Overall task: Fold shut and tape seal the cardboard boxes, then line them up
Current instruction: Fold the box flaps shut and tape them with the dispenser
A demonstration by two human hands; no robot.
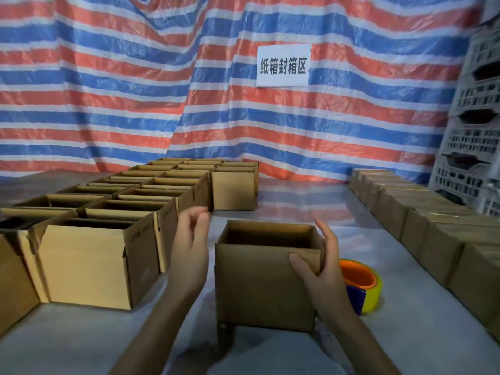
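Observation:
An open-topped cardboard box (259, 282) is held just above the table in front of me, with a flap hanging down at its lower left. My right hand (322, 266) grips its right near corner, thumb on the front face and fingers around the side. My left hand (190, 247) hovers a little left of the box, fingers spread, touching nothing. A roll of clear tape (362, 282) on an orange and purple dispenser lies on the table just right of the box, partly hidden behind my right hand.
Several open cardboard boxes (89, 255) stand in rows on the left, running back to the striped tarp wall (189, 90). A line of taped-shut boxes (433, 228) runs along the right edge. White plastic crates (473, 136) are stacked at the far right.

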